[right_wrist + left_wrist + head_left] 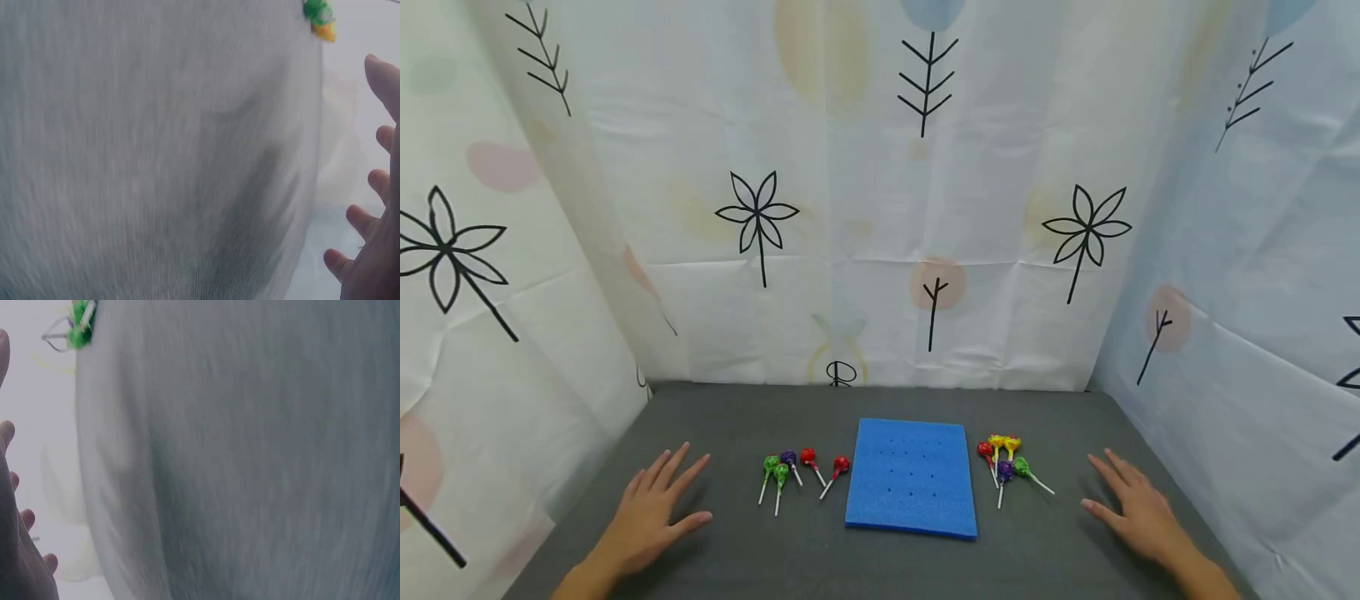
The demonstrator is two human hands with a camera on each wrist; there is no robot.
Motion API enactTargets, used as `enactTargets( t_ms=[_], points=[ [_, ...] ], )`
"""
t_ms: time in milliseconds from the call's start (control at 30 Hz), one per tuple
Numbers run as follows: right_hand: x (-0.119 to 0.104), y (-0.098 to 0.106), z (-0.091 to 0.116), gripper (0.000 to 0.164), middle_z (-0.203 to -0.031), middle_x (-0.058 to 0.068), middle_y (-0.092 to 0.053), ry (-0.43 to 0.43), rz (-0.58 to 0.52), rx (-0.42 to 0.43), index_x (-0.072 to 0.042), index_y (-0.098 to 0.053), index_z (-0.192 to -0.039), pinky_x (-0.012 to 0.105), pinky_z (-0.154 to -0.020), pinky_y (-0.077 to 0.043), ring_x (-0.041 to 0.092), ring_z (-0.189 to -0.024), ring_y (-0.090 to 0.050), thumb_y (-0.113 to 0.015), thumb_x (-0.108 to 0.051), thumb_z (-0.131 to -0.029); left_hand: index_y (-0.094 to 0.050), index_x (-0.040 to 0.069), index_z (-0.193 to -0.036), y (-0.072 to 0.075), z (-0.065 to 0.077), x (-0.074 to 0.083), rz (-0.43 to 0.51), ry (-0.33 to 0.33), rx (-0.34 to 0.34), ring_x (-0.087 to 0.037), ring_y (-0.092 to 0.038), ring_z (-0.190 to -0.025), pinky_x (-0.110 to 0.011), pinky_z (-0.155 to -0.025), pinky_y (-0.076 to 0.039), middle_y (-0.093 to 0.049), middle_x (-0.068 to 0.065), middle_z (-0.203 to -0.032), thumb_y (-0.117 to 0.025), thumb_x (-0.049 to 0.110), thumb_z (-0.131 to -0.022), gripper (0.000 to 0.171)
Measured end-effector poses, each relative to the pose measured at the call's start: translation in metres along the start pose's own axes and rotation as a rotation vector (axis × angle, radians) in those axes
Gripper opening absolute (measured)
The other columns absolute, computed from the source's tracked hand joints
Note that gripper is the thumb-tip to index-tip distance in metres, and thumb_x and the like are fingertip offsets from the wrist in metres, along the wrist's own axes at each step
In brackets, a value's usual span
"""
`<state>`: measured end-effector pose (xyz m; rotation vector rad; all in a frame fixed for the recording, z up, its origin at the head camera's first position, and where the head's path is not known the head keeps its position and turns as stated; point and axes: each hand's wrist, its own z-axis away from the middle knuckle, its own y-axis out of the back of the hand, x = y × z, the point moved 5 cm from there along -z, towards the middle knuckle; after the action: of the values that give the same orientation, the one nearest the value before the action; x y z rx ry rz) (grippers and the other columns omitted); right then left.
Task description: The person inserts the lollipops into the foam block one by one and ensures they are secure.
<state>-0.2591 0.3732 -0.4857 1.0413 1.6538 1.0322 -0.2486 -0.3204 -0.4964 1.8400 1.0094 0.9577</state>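
My left hand [651,512] is spread over the left side of the dark grey table, holding nothing. Several lollipops lie to its right: green ones [782,475], a purple one [788,457] and red ones [841,463]. My right hand [1138,512], fingers also spread, holds nothing at the table's right side. Nearest to it is a green lollipop [1022,467], lying with a purple one [1005,472], a red one [985,450] and yellow ones [1012,444]. Between the two groups lies a flat blue foam block [912,479] with rows of small holes.
The grey table [820,567] ends at the back against a white patterned curtain [865,317]. More of this cloth hangs along the left side [535,375] and the right side [1247,350].
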Motion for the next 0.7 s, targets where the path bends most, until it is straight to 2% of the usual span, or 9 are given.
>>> enactTargets(
  t_ms=[167, 433, 567, 633, 700],
  points=[
    [-0.016, 0.001, 0.004, 0.07, -0.144, 0.03, -0.035, -0.013, -0.086, 0.028, -0.003, -0.044, -0.141, 0.076, -0.083, -0.032, 0.055, -0.123, -0.035, -0.07, -0.039, -0.088, -0.038, 0.028, -0.15, -0.001, -0.004, 0.022, 0.076, -0.015, 0.051, -0.047, -0.026, -0.135, -0.069, -0.093, -0.024, -0.024, -0.01, -0.157, -0.073, 0.039, -0.084, 0.076],
    [-0.039, 0.0, 0.007, 0.063, -0.14, 0.035, -0.037, 0.01, -0.233, 0.081, 0.003, -0.048, -0.136, 0.072, -0.086, -0.032, 0.056, -0.121, -0.037, -0.074, -0.027, -0.087, -0.04, 0.027, -0.148, -0.01, -0.004, 0.052, 0.304, 0.048, 0.081, -0.047, -0.027, -0.133, -0.068, -0.091, -0.026, -0.028, -0.012, -0.155, -0.075, 0.027, -0.084, 0.073],
    [-0.048, -0.001, 0.01, 0.062, -0.139, 0.033, -0.039, 0.0, -0.272, 0.11, 0.002, -0.048, -0.136, 0.071, -0.086, -0.033, 0.055, -0.122, -0.037, -0.074, -0.023, -0.087, -0.043, 0.025, -0.146, -0.013, -0.005, 0.065, 0.411, 0.05, 0.113, -0.045, -0.028, -0.132, -0.065, -0.091, -0.027, -0.032, -0.015, -0.152, -0.075, 0.02, -0.084, 0.07],
    [-0.053, -0.002, 0.011, 0.06, -0.139, 0.032, -0.04, -0.013, -0.282, 0.132, 0.001, -0.048, -0.136, 0.07, -0.086, -0.033, 0.054, -0.123, -0.038, -0.074, -0.023, -0.087, -0.045, 0.023, -0.145, -0.012, -0.006, 0.071, 0.441, 0.054, 0.133, -0.042, -0.03, -0.131, -0.062, -0.092, -0.027, -0.034, -0.017, -0.15, -0.075, 0.018, -0.085, 0.067],
    [-0.057, -0.003, 0.011, 0.059, -0.139, 0.03, -0.04, -0.027, -0.292, 0.149, 0.0, -0.048, -0.136, 0.07, -0.087, -0.034, 0.053, -0.123, -0.038, -0.073, -0.024, -0.088, -0.048, 0.021, -0.143, -0.01, -0.006, 0.076, 0.461, 0.06, 0.162, -0.036, -0.032, -0.132, -0.049, -0.1, -0.027, -0.038, -0.017, -0.148, -0.075, 0.015, -0.084, 0.065]
  ],
)
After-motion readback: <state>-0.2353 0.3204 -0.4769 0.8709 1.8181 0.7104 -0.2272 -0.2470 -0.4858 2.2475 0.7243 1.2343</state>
